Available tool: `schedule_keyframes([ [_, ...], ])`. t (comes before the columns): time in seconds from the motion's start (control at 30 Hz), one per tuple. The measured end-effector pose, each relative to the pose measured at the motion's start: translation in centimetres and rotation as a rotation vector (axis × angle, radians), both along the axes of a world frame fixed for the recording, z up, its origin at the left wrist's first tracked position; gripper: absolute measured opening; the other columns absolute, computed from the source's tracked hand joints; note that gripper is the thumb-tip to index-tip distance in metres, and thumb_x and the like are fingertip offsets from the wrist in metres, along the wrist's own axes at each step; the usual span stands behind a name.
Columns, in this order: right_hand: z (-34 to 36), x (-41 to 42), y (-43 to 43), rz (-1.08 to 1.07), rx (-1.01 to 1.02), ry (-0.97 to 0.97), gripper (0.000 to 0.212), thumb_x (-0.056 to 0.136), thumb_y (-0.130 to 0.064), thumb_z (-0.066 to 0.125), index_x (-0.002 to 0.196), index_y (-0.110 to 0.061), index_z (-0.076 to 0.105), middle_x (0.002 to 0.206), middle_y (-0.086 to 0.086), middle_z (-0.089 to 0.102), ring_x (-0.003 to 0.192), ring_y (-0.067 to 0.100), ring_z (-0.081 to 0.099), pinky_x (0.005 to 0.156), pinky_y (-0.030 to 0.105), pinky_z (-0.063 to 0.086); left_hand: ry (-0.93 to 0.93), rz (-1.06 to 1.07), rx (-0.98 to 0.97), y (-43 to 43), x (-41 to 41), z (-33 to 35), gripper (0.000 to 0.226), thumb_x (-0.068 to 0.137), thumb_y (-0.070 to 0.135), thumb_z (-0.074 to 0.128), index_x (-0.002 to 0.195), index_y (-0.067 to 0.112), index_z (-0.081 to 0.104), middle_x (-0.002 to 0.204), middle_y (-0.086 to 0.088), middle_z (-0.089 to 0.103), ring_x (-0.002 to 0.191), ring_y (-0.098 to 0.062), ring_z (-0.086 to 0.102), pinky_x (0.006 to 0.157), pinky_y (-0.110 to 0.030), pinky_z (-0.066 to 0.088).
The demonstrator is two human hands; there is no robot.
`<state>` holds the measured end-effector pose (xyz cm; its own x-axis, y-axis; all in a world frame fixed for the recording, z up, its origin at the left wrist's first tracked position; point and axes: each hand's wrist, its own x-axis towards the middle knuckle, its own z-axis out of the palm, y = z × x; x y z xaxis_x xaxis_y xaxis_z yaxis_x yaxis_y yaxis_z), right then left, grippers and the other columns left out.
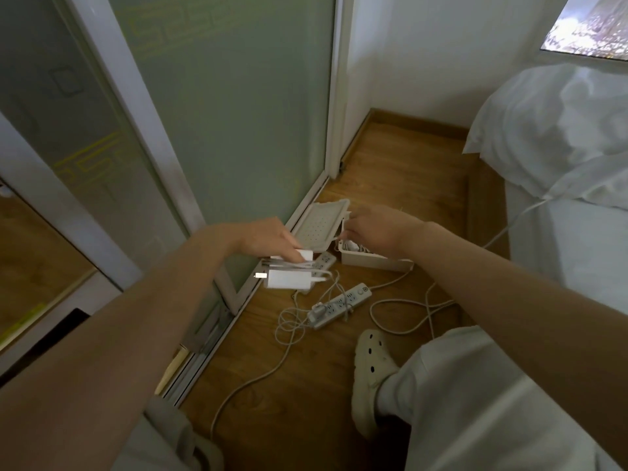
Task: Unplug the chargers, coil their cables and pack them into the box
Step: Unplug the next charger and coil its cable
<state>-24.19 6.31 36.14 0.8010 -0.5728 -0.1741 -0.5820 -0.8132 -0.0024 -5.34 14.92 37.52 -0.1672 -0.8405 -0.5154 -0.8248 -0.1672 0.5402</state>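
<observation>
While the left grip [268,241] is pressed round white chargers [289,279] and their coiled cable [292,264], held above the floor [407,171] near the glass door [221,130], the right grip [373,229] hangs over the open white box [377,261]. Right fingers curled at the box's far-left corner; pinching anything: cannot tell. Lid [317,226] tilted up, left of box. Power strip [339,304] on floor, nearer, amid loose cables.
</observation>
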Motion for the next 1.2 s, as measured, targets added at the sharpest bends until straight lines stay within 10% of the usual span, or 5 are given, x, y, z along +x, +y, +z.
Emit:
schedule_keyframes([
  [0.13, 0.4, 0.0, 0.2, -0.114, 0.123, -0.039, 0.038, 0.101, -0.038, 0.028, 0.086, -0.017, 0.055, 0.07, -0.007, 0.047, 0.059, 0.007, 0.043, 0.054, 0.023, 0.031, 0.01, 0.065, -0.112, -0.1, 0.9, -0.9, 0.036, 0.097, 0.021, 0.048, 0.13, 0.01, 0.053, 0.12, -0.006, 0.059, 0.095, -0.01, 0.052, 0.07, -0.011, 0.037],
  [0.5, 0.3, 2.8, 4.2, -0.244, 0.129, -0.309, 0.046, 0.1, -0.036, 0.032, 0.075, -0.009, 0.059, 0.073, 0.007, 0.057, 0.066, 0.02, 0.054, 0.06, 0.032, 0.046, -0.164, 0.364, -0.283, -0.4, -0.2, -4.9, 0.033, 0.098, 0.042, 0.039, 0.103, 0.01, 0.044, 0.073, -0.001, 0.05, 0.062, -0.015, 0.046, 0.057, -0.029, 0.036],
  [0.67, -0.1, 3.7, 5.7, -0.332, 0.595, -0.365, 0.038, 0.101, -0.016, 0.027, 0.069, -0.012, 0.046, 0.079, 0.013, 0.06, 0.071, 0.023, 0.059, 0.071, 0.033, 0.053, -0.182, 0.542, -0.437, -1.0, -1.4, -5.7, 0.035, 0.098, 0.043, 0.033, 0.105, 0.01, 0.04, 0.082, -0.006, 0.058, 0.069, -0.021, 0.055, 0.06, -0.032, 0.042],
  [0.93, -2.0, 1.9, 7.0, -0.23, 0.44, -0.503, 0.022, 0.1, -0.013, 0.034, 0.105, -0.01, 0.055, 0.088, 0.012, 0.067, 0.076, 0.027, 0.066, 0.073, 0.044, 0.055, 0.471, 1.036, -0.32, -2.8, -0.2, -4.6, 0.043, 0.093, 0.029, 0.053, 0.124, -0.001, 0.049, 0.113, -0.018, 0.062, 0.073, -0.025, 0.065, 0.046, -0.031, 0.054],
  [1.2, -3.0, 1.9, 8.8, -0.247, 0.565, -0.689, 0.031, 0.102, -0.028, 0.032, 0.083, -0.017, 0.054, 0.06, -0.006, 0.056, 0.046, 0.0, 0.052, 0.051, 0.013, 0.042, 0.935, 1.191, -0.229, -2.2, -2.3, -2.5, 0.026, 0.099, 0.02, 0.038, 0.086, 0.008, 0.057, 0.079, -0.011, 0.059, 0.062, -0.021, 0.056, 0.046, -0.03, 0.055],
])
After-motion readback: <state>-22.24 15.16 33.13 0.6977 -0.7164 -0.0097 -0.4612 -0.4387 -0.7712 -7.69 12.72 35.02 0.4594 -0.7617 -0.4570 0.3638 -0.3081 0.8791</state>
